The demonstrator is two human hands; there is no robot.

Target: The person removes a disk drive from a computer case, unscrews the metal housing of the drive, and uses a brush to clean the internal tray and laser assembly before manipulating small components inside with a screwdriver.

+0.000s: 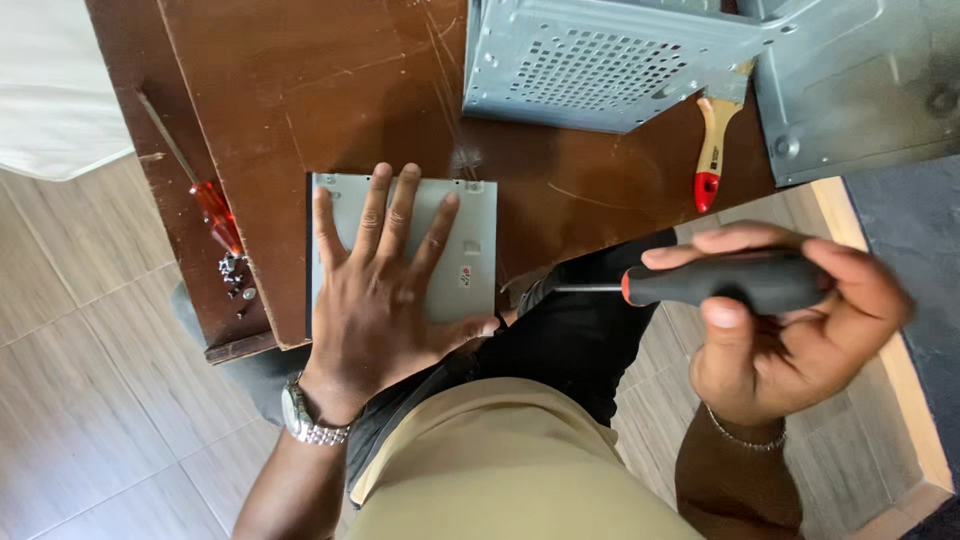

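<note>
The left hand (385, 285) lies flat, fingers (372, 205) spread wide, pressing down on a grey metal drive (465, 250) that sits at the near edge of the brown table (330, 90). The drive looks stiff, smooth-skinned and fairly heavy; it is probably best gripped by its side edges. To its right, off the table, the right hand (790, 320) has its fingers curled tight around the black handle of a screwdriver (715, 283), whose shaft points at the drive's near right corner. Left of the spread fingers lie a red-handled screwdriver (205, 195) and loose screws (235, 275); beyond them are a metal computer case (600, 60) and a paintbrush (715, 140).
</note>
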